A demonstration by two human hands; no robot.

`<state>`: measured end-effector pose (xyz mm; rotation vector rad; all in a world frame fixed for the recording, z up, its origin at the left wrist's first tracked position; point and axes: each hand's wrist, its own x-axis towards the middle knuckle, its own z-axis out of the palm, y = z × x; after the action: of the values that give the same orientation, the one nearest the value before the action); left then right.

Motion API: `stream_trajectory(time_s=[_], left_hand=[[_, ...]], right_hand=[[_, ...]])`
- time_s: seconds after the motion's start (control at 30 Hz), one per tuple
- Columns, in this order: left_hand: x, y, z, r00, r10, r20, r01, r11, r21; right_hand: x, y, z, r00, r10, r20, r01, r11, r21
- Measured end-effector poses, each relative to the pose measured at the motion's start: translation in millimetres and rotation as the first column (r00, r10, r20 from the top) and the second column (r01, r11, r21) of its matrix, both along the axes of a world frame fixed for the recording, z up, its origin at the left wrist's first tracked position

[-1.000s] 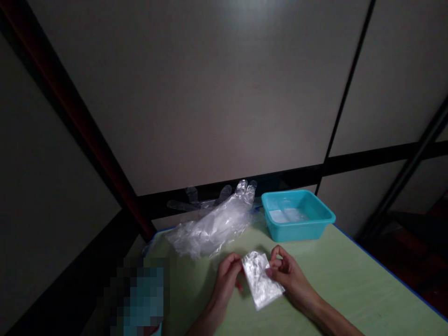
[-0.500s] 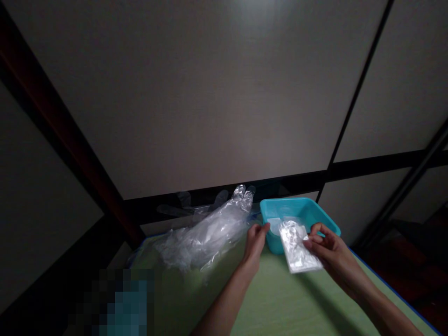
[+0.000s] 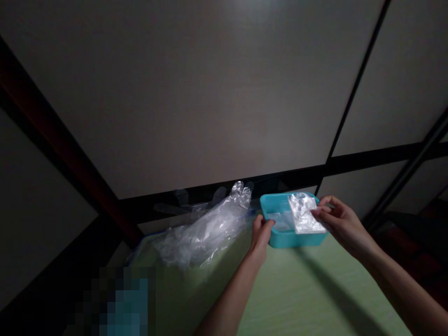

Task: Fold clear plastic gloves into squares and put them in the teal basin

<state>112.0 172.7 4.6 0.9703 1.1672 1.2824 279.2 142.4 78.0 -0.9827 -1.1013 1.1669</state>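
My left hand [image 3: 262, 235] is closed on the left rim of a turquoise plastic basket [image 3: 297, 241], its thumb over the edge. Between the thumb and fingers of my right hand [image 3: 336, 218] is a flat, shiny packet of folded clear plastic [image 3: 305, 215], roughly rectangular. It is held over the right part of the basket and hides some of the inside. Pale, flat folded pieces [image 3: 280, 221] lie on the basket's floor at the left. To the left of the basket rests a loose heap of clear disposable plastic gloves [image 3: 210, 231], with glove fingers sticking up at its far end.
A green surface [image 3: 297, 289] with a blue edge carries the basket and the gloves. Directly behind it stands a large pale panel [image 3: 224, 107] with dark strips. A blurred-out turquoise patch [image 3: 129, 305] shows at the lower left.
My right hand has carried the plastic packet up and away from me, from the basket's near side to over it. My left hand has moved slightly right and taken hold of the rim.
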Motion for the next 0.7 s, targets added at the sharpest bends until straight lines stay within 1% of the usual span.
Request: stream_trajectory(time_s=[0.1,0.17,0.23,0.3,0.4,0.47,0.5,0.57,0.63,0.7], left_hand=[[-8,1,6.3,0.997,-0.026,0.067,0.025,1.000,0.019],[-18,-1,14.4,0.993,-0.051,0.105,0.047,0.998,0.034],[-30,-6,24.8,0.987,-0.083,0.134,0.079,0.996,0.041],[-43,-12,35.0,0.982,-0.109,0.155,0.105,0.994,0.034],[-59,-24,45.2,0.977,-0.129,0.172,0.127,0.992,0.022],[-66,-30,48.1,0.974,-0.140,0.179,0.140,0.990,0.013],[-68,-32,48.9,0.972,-0.148,0.182,0.149,0.989,0.008],[-72,-35,50.0,0.968,-0.165,0.187,0.168,0.986,0.001],[-74,-36,51.6,0.965,-0.181,0.191,0.185,0.983,-0.003],[-75,-37,53.6,0.963,-0.190,0.193,0.194,0.981,-0.003]], right_hand=[[1,2,2.9,0.998,-0.019,0.057,0.016,0.999,0.044],[4,2,6.9,0.994,-0.012,0.105,0.004,0.997,0.073],[6,1,11.8,0.985,0.025,0.171,-0.039,0.996,0.081],[8,-1,16.5,0.964,0.089,0.252,-0.109,0.992,0.069],[4,-7,21.6,0.903,0.170,0.394,-0.216,0.974,0.075],[-3,-13,22.9,0.828,0.216,0.517,-0.292,0.954,0.070],[-8,-17,22.6,0.772,0.235,0.591,-0.333,0.941,0.060],[-18,-22,19.8,0.619,0.251,0.744,-0.406,0.913,0.030],[-27,-26,14.7,0.455,0.217,0.863,-0.446,0.895,0.010],[-33,-27,9.0,0.340,0.192,0.920,-0.460,0.888,-0.016]])
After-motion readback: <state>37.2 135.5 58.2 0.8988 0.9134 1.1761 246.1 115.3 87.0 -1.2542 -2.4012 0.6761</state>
